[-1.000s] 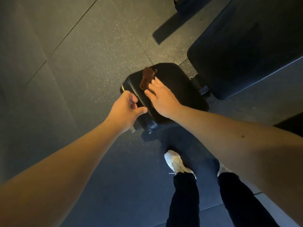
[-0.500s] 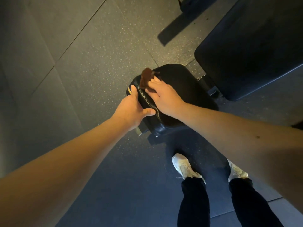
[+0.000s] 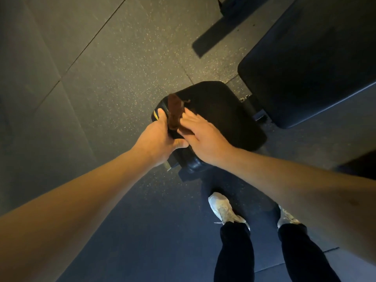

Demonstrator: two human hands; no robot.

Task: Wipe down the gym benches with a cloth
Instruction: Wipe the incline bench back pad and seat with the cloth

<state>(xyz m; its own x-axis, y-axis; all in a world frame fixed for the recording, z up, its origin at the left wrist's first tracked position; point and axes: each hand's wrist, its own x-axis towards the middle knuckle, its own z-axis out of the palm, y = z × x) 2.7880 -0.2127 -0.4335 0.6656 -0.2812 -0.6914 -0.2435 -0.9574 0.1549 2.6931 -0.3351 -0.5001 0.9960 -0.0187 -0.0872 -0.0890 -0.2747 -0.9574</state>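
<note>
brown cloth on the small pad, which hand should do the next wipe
Right: the right hand presses the brown cloth against the seat pad; the left hand grips the pad's edge.

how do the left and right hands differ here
The left hand grips the pad by its edge, fingers curled; the right hand lies on top with fingers fairly straight. The right hand presses the cloth; the left hand holds only the pad. Both rest on the same pad.
</note>
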